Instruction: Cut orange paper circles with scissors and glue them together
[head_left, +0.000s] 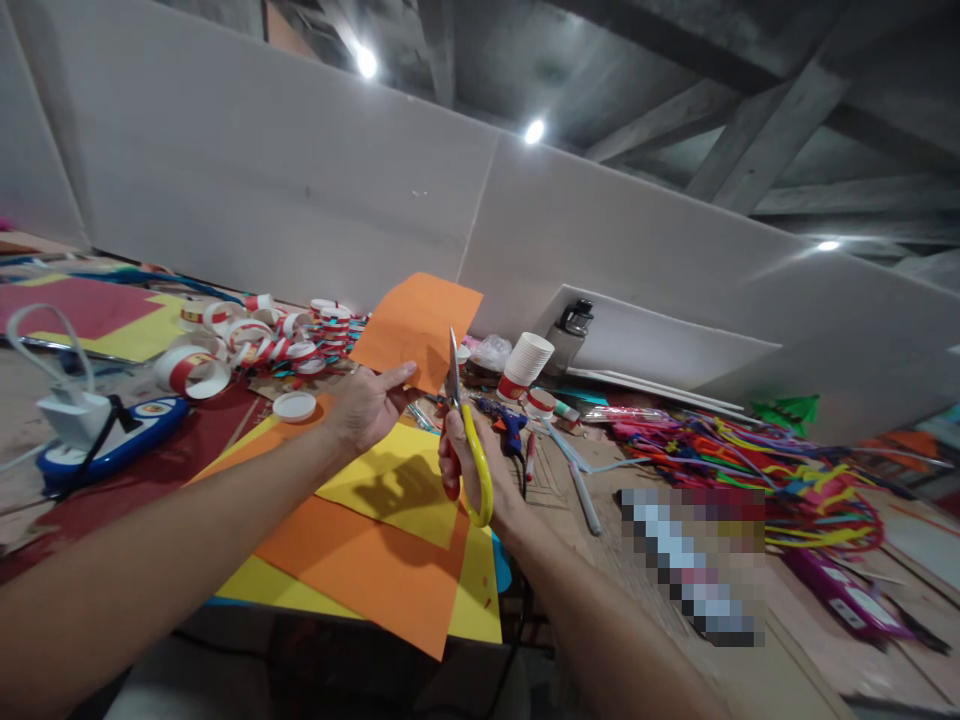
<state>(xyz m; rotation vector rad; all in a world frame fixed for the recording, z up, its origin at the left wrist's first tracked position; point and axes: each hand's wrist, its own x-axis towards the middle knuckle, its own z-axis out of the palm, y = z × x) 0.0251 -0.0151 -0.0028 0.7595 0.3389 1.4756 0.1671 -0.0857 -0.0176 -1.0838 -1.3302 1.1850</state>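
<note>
My left hand [375, 405] grips an orange sheet of paper [420, 325] by its lower edge, thumb on the near face. A faint curved line shows on the sheet near the thumb. In my right hand [480, 455] is a pair of scissors [478, 470] with yellow and red handles. Their metal blades point up and lie at the sheet's right edge; whether they are cutting into it I cannot tell. Beneath my hands, yellow sheets [390, 475] and orange sheets [360, 560] overlap on the table.
Cut paper-cup rings [196, 372] pile up at the left, near a blue-and-white power strip [112, 445]. Further right stand stacked paper cups [527, 362] and a dark bottle [568, 340]. A blue glue gun [512, 428] and colourful pipe cleaners [720, 450] lie on the right side.
</note>
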